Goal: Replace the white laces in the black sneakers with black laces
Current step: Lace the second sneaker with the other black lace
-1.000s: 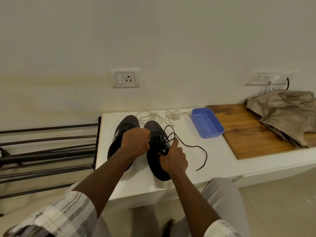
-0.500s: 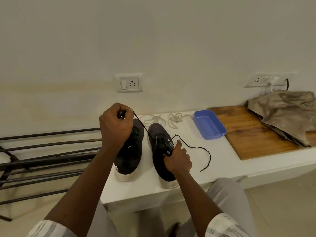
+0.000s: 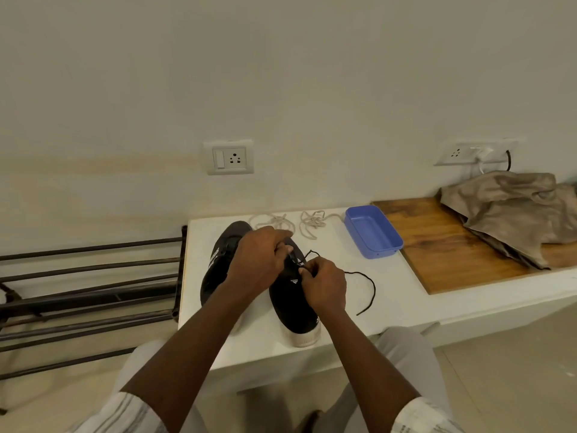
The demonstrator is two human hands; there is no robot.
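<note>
- White bench top (image 3: 359, 295) against a plain wall carries everything; a dark metal rack (image 3: 87, 292) stands well to the left of both hands.
- Left sneaker (image 3: 218, 270) lies just left of the left hand (image 3: 254, 267). That hand is curled closed over the tongue of the right sneaker (image 3: 293, 310), its fingertips pinching at the eyelets. I cannot tell whether lace is between them.
- Right hand (image 3: 324, 284) is closed in a pinch on the black lace (image 3: 370, 284), touching the same sneaker. The free tail loops to its right.
- White laces (image 3: 312, 223) lie beyond the hands, out of both shoes; a blue tray (image 3: 373, 231) sits further right.
- Risks, as I judge them: the loose tail could be drawn back out through an eyelet if pulled unevenly, the tip could miss or skip an eyelet under the covering left hand, or the sneaker could slide towards the bench edge.
</note>
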